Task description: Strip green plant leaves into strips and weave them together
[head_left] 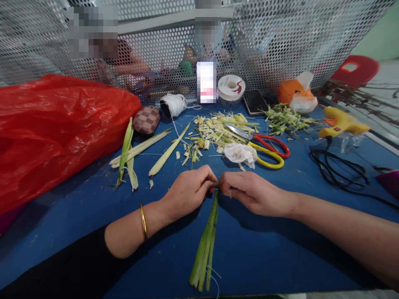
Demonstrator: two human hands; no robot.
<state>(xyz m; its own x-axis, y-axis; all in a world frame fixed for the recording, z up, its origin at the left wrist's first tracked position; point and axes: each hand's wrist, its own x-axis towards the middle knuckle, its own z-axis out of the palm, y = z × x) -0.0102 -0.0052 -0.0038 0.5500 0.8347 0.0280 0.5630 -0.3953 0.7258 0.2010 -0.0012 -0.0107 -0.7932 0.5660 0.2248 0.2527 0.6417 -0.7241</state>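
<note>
1. The left hand [193,187], a gold bangle [143,221] at its wrist and a black sleeve [68,265] on its arm, was closed in a pinch, grasping the narrow end of a slim bundle of flat green plant stalks [204,245].
2. The right hand [252,193], its forearm bare, was curled close beside it and pinched the same narrow end; the fingers partly hid the exact grip.
3. The green bundle lay over the blue tabletop [264,257], running from the fingertips toward the near edge, its cut ends fanned out and a loose white thread [215,272] trailing beside them.
4. Beyond the hands lay scissors with one red and one yellow handle [252,136], their blades over a heap of pale yellow-green clippings [215,128]; a crumpled white tissue [239,154] sat against the yellow handle.
5. To the left, a long pale leaf strip [170,151] lay apart from a few crossed green leaves [126,153], near a brown checked pouch [146,120] and a large shiny red plastic bag [62,128].
6. At the back stood a wound bundle of white string [174,104], a lit upright screen [206,81] and a round white reel [231,87], before a perforated grey metal panel [165,45].
7. On the right, a yellow glue gun [343,123] rested above its looped black cable [338,170].
</note>
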